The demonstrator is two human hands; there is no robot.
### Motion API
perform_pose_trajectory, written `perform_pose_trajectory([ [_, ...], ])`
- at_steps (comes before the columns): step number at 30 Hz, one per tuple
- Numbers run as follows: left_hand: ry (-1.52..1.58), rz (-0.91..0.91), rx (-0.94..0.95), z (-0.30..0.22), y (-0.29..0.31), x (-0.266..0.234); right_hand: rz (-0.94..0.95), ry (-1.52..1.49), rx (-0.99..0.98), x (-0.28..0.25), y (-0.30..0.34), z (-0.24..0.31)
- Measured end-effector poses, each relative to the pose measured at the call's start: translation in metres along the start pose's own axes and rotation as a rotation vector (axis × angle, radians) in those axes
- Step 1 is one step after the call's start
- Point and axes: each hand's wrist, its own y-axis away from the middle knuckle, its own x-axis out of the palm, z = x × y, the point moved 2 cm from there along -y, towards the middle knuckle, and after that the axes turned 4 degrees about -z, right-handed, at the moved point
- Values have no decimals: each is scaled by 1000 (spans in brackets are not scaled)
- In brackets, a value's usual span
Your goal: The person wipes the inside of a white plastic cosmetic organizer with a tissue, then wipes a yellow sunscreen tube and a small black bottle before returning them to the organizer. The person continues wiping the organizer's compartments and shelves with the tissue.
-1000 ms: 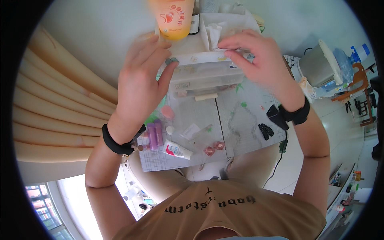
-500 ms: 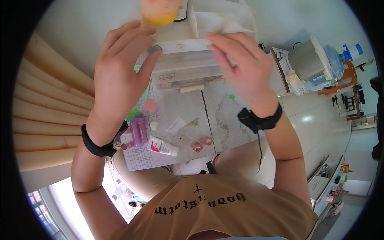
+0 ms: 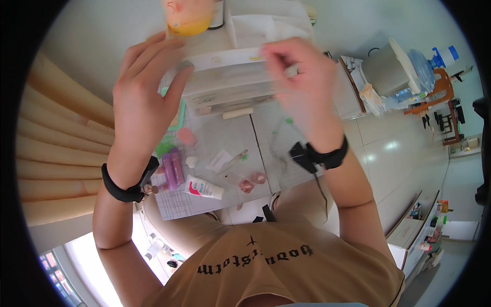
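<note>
A white plastic drawer organizer (image 3: 220,60) with see-through drawers stands at the far side of the table. My left hand (image 3: 146,77) is at its left front corner, fingers spread and thumb apart, holding nothing that shows. At the organizer's right front is my right hand (image 3: 307,84), blurred by motion, with its fingers curled in toward the thumb. A pale spot shows between those fingers; whether it is a held thing cannot be made out. On top of the organizer are a yellow and peach rounded object (image 3: 189,18), a dark bottle (image 3: 217,14) and white tissue (image 3: 279,28).
Nearer me on the grey table (image 3: 176,207) lie a white tube (image 3: 203,188), purple tubes (image 3: 173,168), pink faceted pieces (image 3: 246,185), a pink sponge (image 3: 186,136) and a small clear packet (image 3: 220,161). Curtains (image 3: 66,133) hang at left; a water bottle (image 3: 420,71) stands far right.
My right hand's fingers have curled in from lying stretched over the organizer's front edge. My left hand keeps its pose. The whole view has shifted slightly.
</note>
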Motion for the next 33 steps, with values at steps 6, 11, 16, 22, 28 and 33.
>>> perform_pose_trajectory([
  [6,-25,36,3,-3,-3,-2,53,39,53,25,7,17],
  [11,-17,40,8,-4,-3,-1,10,50,181,-30,10,-18],
  [16,-35,26,18,-3,-3,-1,-45,-18,291,-53,-2,-40],
  [22,-29,45,11,-4,-3,-1,-8,-66,217,-23,4,-18],
  [28,-28,55,14,-5,-4,-2,-13,-49,379,-52,-6,-40],
  [33,-12,77,-51,-4,-2,-2,-82,-20,295,-33,0,-30],
])
